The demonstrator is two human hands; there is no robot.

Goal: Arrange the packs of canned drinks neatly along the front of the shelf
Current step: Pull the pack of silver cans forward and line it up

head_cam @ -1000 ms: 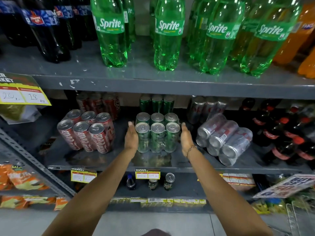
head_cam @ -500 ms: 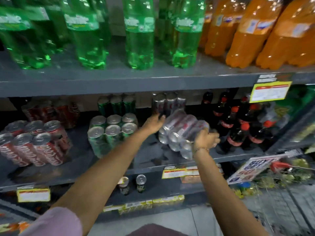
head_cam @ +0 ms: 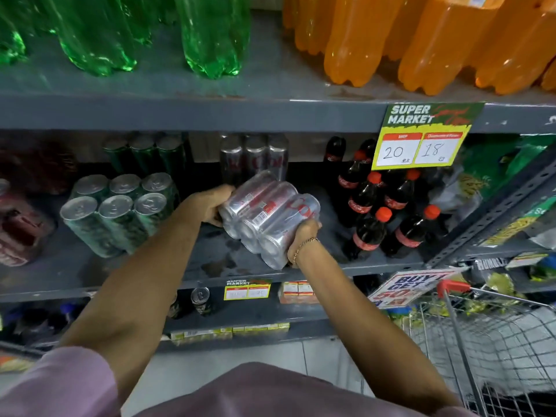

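A shrink-wrapped pack of silver cans [head_cam: 270, 215] lies tipped on its side over the grey middle shelf [head_cam: 210, 266]. My left hand [head_cam: 210, 206] grips its far left end and my right hand [head_cam: 304, 236] grips its near right end. To the left stands an upright pack of green cans [head_cam: 120, 212] near the shelf front. A pack of red cans [head_cam: 18, 227] is blurred at the far left edge. Behind, at the back of the shelf, stand more green cans [head_cam: 144, 155] and silver cans [head_cam: 252, 155].
Small cola bottles with red caps [head_cam: 388, 212] crowd the shelf right of the silver pack. A yellow price sign [head_cam: 421, 139] hangs from the upper shelf, which carries green bottles [head_cam: 210, 40] and orange bottles [head_cam: 436, 40]. A wire trolley [head_cam: 487, 341] stands at lower right.
My hands left the green pack, moved right and took hold of the silver pack. The view has swung to the right and down.
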